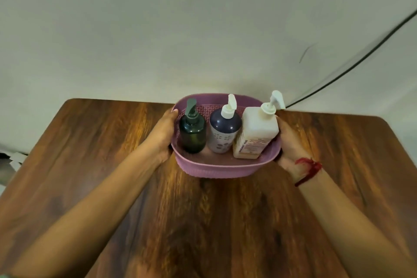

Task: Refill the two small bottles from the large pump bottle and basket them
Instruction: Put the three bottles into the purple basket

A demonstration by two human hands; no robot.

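From where I stand it could be either end of the job. All three bottles stand upright in the mauve basket (pixel 216 170) with their pumps on, which fits a finished refill, but neither small bottle shows its fill level, so I cannot tell whether the pumping is done or not yet begun.

The left hand (pixel 163 135) grips the basket's left wall, its thumb hooked over the rim and its fingers hidden behind the wall. Just inside stands the dark green pump bottle (pixel 193 135), beside it the purple flowered bottle (pixel 223 133) with a white pump, then the large white pump bottle (pixel 257 135), which leans slightly against the right wall. The right hand (pixel 291 144), a red thread (pixel 309 166) at its wrist, clasps the right wall from outside; its fingers are mostly out of sight.

The basket sits near the middle of the wooden bench (pixel 203 221), towards its far edge. I cannot tell whether it is resting or lifted.
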